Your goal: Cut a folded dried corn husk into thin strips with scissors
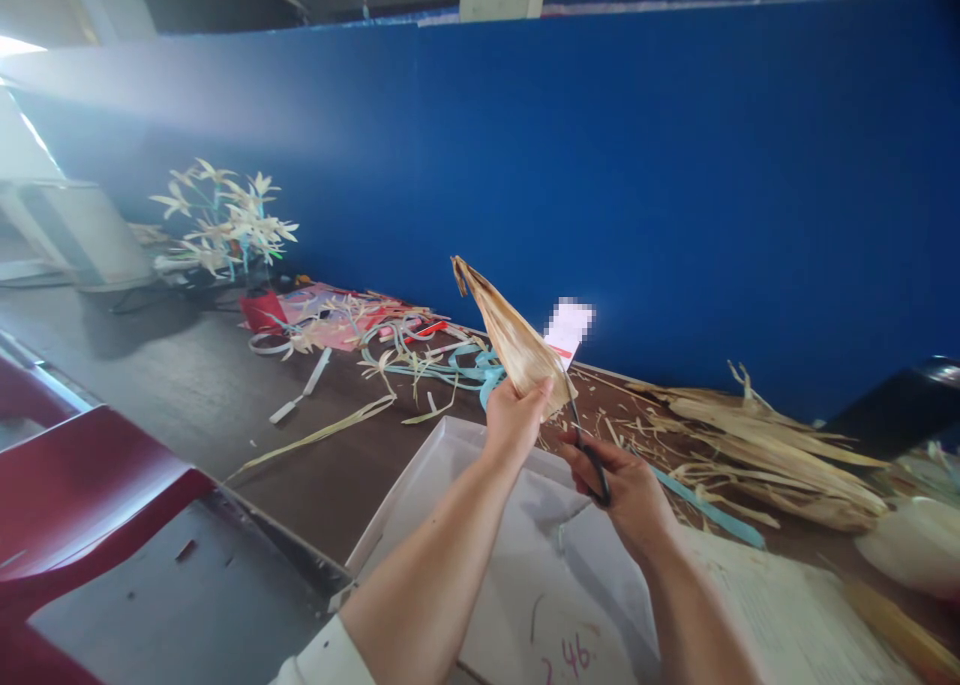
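My left hand [517, 420] is closed around the wide lower end of a dry corn husk [511, 330], whose narrow brown tip points up and to the left. My right hand [619, 485] grips black-handled scissors [598, 473]. The scissor blades reach up to the right edge of the husk, close by my left fingers. Whether they are open or closed on the husk I cannot tell. Both hands are over the far edge of a shallow white box [517, 555] with a number written inside.
More dry husks [772, 445] lie at the right, with scraps around them. Husk strips and blue ribbons [457, 365] cover the table's middle. Husk flowers [240, 215] stand at the far left. A blue partition [675, 185] runs behind; a red chair [97, 485] is at the left.
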Action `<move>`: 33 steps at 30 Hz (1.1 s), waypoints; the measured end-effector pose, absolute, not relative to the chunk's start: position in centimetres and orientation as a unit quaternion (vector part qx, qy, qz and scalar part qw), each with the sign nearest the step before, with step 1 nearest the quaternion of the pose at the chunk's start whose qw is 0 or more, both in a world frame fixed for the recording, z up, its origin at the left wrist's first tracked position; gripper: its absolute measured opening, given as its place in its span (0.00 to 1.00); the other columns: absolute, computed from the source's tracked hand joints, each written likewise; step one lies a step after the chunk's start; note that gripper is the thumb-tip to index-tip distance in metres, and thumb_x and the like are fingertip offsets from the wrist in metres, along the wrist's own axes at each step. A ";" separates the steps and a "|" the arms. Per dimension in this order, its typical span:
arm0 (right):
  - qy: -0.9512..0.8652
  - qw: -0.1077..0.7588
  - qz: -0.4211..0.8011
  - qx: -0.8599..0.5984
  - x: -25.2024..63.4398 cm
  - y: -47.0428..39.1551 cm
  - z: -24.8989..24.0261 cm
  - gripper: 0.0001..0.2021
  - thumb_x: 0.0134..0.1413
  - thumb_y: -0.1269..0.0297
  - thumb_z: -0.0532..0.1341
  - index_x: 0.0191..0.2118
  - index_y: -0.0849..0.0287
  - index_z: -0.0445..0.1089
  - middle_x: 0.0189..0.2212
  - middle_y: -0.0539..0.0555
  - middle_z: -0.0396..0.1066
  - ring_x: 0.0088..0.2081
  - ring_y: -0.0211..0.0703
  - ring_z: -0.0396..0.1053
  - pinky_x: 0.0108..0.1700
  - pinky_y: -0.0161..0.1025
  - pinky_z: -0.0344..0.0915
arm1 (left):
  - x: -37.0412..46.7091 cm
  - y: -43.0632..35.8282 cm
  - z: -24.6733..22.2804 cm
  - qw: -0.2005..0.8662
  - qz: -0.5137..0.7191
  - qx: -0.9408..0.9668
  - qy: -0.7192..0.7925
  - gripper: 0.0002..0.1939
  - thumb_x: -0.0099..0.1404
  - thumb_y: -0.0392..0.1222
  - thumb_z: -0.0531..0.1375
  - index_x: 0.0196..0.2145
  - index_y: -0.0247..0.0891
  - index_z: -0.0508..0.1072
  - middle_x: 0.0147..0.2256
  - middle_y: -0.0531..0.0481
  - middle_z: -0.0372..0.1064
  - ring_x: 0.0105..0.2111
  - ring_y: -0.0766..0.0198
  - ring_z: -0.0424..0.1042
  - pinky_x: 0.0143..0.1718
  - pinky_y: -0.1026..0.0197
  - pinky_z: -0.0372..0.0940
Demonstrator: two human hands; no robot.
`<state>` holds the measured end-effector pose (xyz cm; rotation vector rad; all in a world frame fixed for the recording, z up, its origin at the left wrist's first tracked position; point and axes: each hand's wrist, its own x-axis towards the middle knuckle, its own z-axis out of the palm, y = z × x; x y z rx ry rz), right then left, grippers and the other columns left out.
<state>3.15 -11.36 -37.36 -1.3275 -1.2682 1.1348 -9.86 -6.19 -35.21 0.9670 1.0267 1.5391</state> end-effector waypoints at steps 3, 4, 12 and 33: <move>-0.521 0.472 0.458 -0.543 3.0 -11.4 -37.4 0.23 0.41 0.51 0.66 0.43 0.60 0.73 0.17 0.47 0.60 0.21 0.34 0.54 0.23 0.35 0.48 | -9.9 -6.2 -35.0 0.497 0.637 0.398 0.434 0.17 0.51 0.49 0.63 0.32 0.32 0.74 0.21 0.50 0.67 0.18 0.70 0.62 0.19 0.68 0.57; -0.523 0.473 0.456 -0.543 3.0 -11.4 -37.4 0.24 0.41 0.51 0.66 0.43 0.60 0.73 0.17 0.47 0.60 0.21 0.34 0.53 0.23 0.35 0.48 | -9.9 -6.2 -35.0 0.497 0.637 0.398 0.434 0.16 0.51 0.49 0.63 0.32 0.31 0.74 0.21 0.51 0.67 0.18 0.70 0.62 0.19 0.68 0.57; -0.544 0.459 0.435 -0.551 2.9 -11.4 -37.5 0.22 0.43 0.51 0.65 0.44 0.59 0.73 0.17 0.46 0.59 0.21 0.33 0.53 0.24 0.35 0.48 | -10.0 -6.1 -35.2 0.497 0.633 0.403 0.436 0.15 0.52 0.49 0.62 0.31 0.32 0.72 0.20 0.52 0.63 0.17 0.71 0.60 0.17 0.69 0.56; -0.525 0.468 0.451 -0.550 3.1 -11.4 -37.4 0.24 0.40 0.49 0.66 0.42 0.61 0.74 0.17 0.48 0.62 0.22 0.36 0.56 0.26 0.36 0.51 | -10.1 -5.4 -35.9 0.501 0.590 0.461 0.433 0.15 0.51 0.48 0.62 0.30 0.32 0.72 0.18 0.53 0.62 0.16 0.72 0.58 0.17 0.67 0.54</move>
